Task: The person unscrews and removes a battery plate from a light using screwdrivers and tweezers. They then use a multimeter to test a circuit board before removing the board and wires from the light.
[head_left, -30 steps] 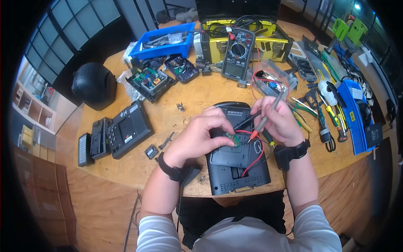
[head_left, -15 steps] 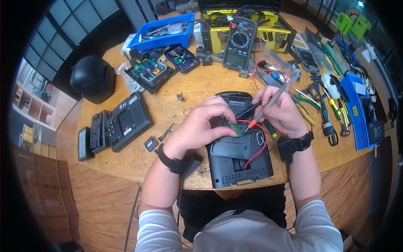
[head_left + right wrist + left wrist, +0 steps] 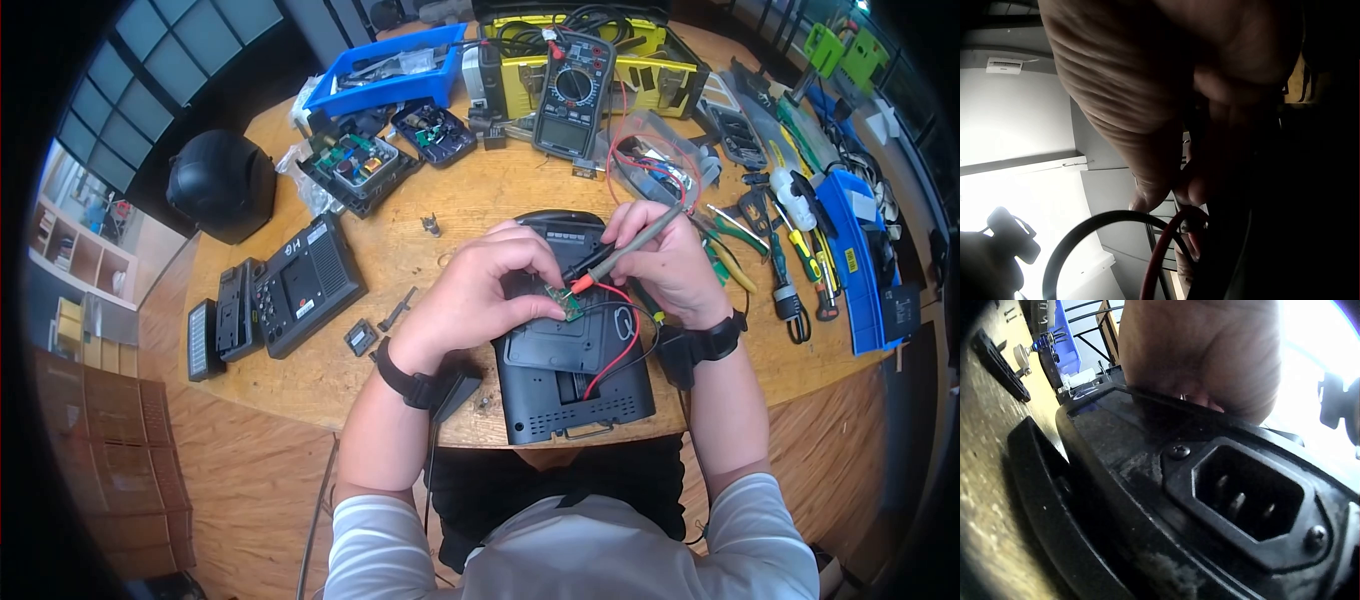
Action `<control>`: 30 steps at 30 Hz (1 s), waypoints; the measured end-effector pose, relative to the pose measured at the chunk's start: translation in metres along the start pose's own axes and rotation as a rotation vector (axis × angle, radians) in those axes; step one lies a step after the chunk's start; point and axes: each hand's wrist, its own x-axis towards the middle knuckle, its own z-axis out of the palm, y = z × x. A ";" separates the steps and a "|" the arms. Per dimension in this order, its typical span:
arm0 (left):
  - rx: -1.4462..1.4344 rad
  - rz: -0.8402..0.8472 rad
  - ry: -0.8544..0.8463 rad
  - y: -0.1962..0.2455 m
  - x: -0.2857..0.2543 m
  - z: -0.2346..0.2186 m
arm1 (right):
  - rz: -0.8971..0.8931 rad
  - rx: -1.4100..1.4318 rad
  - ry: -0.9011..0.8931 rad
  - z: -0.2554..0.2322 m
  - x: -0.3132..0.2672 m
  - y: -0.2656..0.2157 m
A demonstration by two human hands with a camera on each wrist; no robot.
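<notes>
My left hand (image 3: 495, 280) pinches a small green circuit board (image 3: 572, 308) between thumb and fingers, above a black device casing (image 3: 535, 408). In my right hand (image 3: 662, 268) are a grey test probe with a red tip (image 3: 582, 285) and a black probe (image 3: 588, 264), held together like chopsticks. Their tips meet the board's upper edge in the head view. Red and black wires (image 3: 628, 352) run from the casing's opening up toward the board. The left wrist view has a three-pin power socket (image 3: 1247, 500) close below the hand.
A multimeter (image 3: 572, 95) leans on the yellow toolbox (image 3: 650, 88) at the back. Blue bin (image 3: 385, 85), opened electronics (image 3: 355, 165) and a black device (image 3: 315, 288) lie to the left. Pliers (image 3: 735, 250), screwdrivers (image 3: 805, 255) and a blue tray (image 3: 850, 265) are on the right.
The probes in my right hand have moved left and slightly up, so the red tip is now at the board. My left hand keeps its pinch on the board.
</notes>
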 end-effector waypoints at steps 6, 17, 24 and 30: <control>0.004 0.011 0.013 -0.001 0.001 0.002 | 0.023 0.131 -0.014 0.000 -0.001 -0.002; 0.005 0.017 0.011 -0.002 0.001 0.002 | -0.042 0.026 -0.047 -0.003 0.000 0.003; -0.005 -0.001 0.015 -0.001 0.000 0.002 | -0.005 0.143 -0.028 -0.003 0.001 0.004; -0.008 -0.009 0.013 -0.001 0.000 0.002 | 0.006 0.118 -0.035 -0.004 0.000 0.004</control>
